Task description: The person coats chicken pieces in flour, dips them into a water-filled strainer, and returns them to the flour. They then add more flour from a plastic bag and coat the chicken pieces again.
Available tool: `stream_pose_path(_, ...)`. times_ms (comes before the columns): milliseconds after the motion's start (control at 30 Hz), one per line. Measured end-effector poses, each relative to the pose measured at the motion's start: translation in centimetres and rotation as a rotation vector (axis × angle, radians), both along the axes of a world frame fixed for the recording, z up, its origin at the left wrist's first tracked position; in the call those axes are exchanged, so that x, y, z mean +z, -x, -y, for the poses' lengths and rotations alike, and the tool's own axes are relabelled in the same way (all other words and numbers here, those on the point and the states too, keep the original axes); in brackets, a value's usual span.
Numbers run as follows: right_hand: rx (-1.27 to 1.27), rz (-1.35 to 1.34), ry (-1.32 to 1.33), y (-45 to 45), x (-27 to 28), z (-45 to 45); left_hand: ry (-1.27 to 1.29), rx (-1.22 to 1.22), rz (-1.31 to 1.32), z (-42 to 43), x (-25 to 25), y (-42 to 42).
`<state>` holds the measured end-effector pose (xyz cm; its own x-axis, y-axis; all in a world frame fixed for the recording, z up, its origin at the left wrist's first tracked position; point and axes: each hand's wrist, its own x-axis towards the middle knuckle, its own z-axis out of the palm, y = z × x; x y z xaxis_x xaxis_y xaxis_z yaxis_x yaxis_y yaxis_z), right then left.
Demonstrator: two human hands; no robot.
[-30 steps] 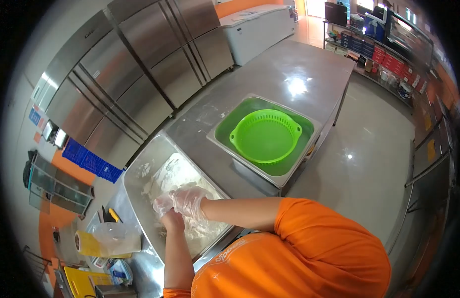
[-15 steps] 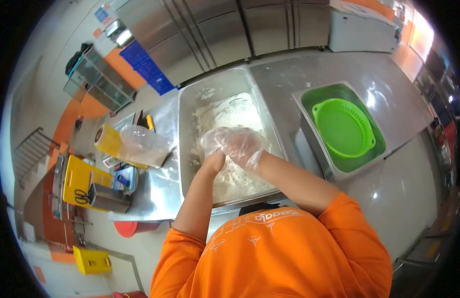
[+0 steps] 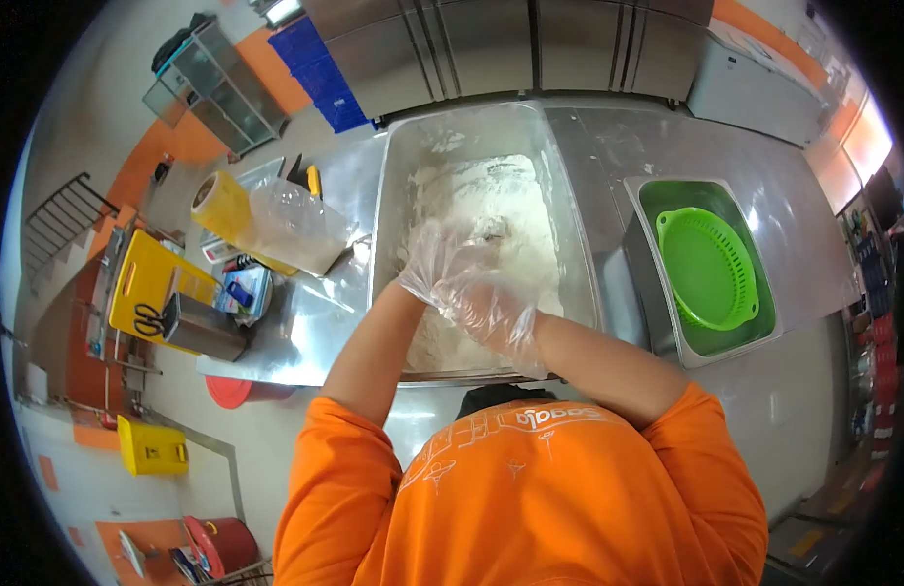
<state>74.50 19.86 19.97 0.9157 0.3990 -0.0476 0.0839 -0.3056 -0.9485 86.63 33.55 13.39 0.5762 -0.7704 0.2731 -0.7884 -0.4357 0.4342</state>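
A clear plastic glove covers my left hand (image 3: pixel 450 252), which is over the deep metal tray (image 3: pixel 391 176) with its fingers stretched out above the white flour (image 3: pixel 510 190). My right hand (image 3: pixel 489 308), also in a clear glove, is just below and to the right. Its fingers are bent against the left wrist and close on the cuff of the left glove. The loose plastic hides the exact fingertips. Under and past the hands, the flour lies loose and uneven, with a small darker lump near the left fingers.
On the right is a metal pan (image 3: pixel 635 273) with a green basket (image 3: pixel 706 269). To the left lie a plastic bag roll (image 3: pixel 220 203), a yellow-handled tool (image 3: pixel 314 182), a metal box (image 3: pixel 206 327) with scissors (image 3: pixel 149 319), and a yellow board (image 3: pixel 149 278). Steel cabinets (image 3: pixel 481 49) stand beyond.
The view has swung right and down toward the tray. My left hand has stretched out its fingers over the flour, and my right hand has shifted to the left wrist.
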Motion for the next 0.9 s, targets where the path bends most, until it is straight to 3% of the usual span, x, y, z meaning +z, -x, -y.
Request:
stream_pose_path(67,0.120,0.085,-0.124,-1.3,0.6,0.8,-0.155,0.080,-0.427,-0.8,0.2,0.5)
stream_pose_path(133,0.153,0.205,0.039,-5.0,2.0,2.2,-0.663,0.532,-0.357,-0.6,5.9,4.6)
stream_pose_path(167,0.121,0.290,0.263,-7.7,2.7,3.2,-0.656,0.555,-0.414,-1.0,7.4,5.7)
stream_pose_path(233,0.015,0.153,-0.013,-13.7,-1.2,5.5,-0.642,0.596,-0.518,-2.2,8.9,7.1)
stream_pose_path(300,-0.141,0.036,0.833,-18.7,-6.0,7.5,-0.559,0.554,-0.314,-3.3,7.2,7.1)
stream_pose_path(367,-0.188,-0.154,0.886,-20.5,-11.6,8.4,-0.463,0.521,-0.092,-4.1,5.7,6.2)
stream_pose_path(467,-0.050,0.052,0.974,-21.7,-12.5,3.1,-0.005,0.572,0.079,-5.2,5.9,5.4)
stream_pose_path(500,0.005,0.025,0.857,-21.9,-13.5,1.3,-0.156,0.546,0.265,-5.6,3.5,4.2)
stream_pose_path(600,0.410,-0.097,0.832,-21.9,-14.0,-2.1,-0.302,0.509,0.207,-5.3,5.5,4.3)
stream_pose_path(633,0.484,-0.243,0.814,-20.9,-14.8,-2.0,-0.286,0.530,0.153,-5.2,4.0,3.8)
stream_pose_path(733,0.841,0.189,1.254,-13.8,-6.7,-2.8,-0.226,0.581,0.053,-5.3,0.9,2.6)
stream_pose_path(800,0.968,0.335,1.354,-12.8,-7.4,-0.3,-0.183,0.579,0.030,-5.5,1.6,2.7)
stream_pose_path(900,0.061,-0.911,0.140,-13.1,-5.5,-0.3,-0.143,0.645,-0.034,-5.3,1.7,2.6)
